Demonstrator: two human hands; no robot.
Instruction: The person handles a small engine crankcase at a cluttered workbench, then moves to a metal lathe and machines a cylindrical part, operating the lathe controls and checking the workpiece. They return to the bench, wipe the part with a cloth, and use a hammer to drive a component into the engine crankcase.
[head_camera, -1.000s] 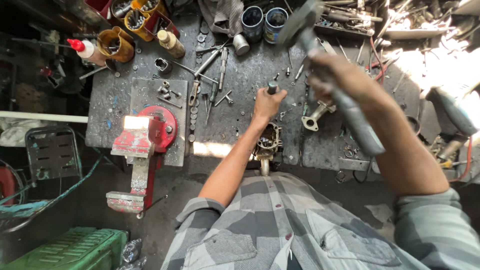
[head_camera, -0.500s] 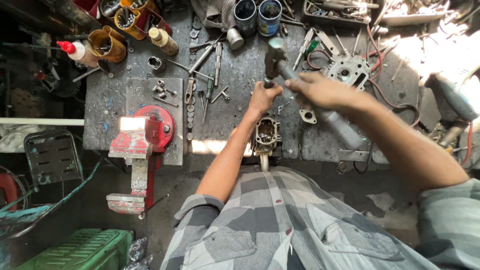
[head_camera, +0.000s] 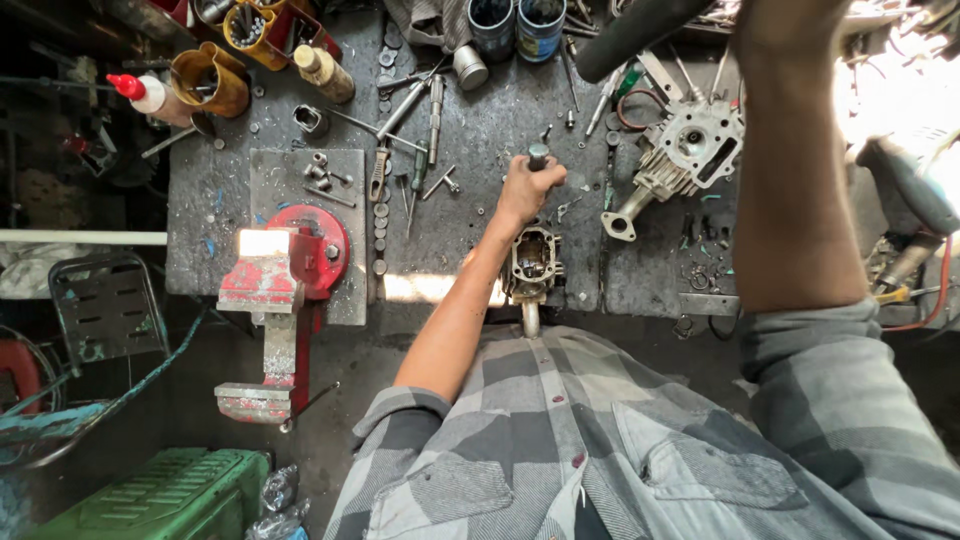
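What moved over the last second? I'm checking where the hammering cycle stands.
The right hand, gripping the dark-handled hammer, came down half a second ago and is raised again. The left hand stayed clamped on the short metal punch above the small grey engine part; the red bench vise stayed put.

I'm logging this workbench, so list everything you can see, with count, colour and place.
Punch: one, grey, upright in left hand.
Small engine part: one, grimy metal, bench front edge.
Cylinder head: one, silver, right of centre.
Vise: one, red, bench left.
Cans: two, blue, top centre.
Squeeze bottle: one, white with red cap, top left.
Crate: one, green, floor lower left.
Left hand: grips punch.
Right hand: raised, holds dark handle.
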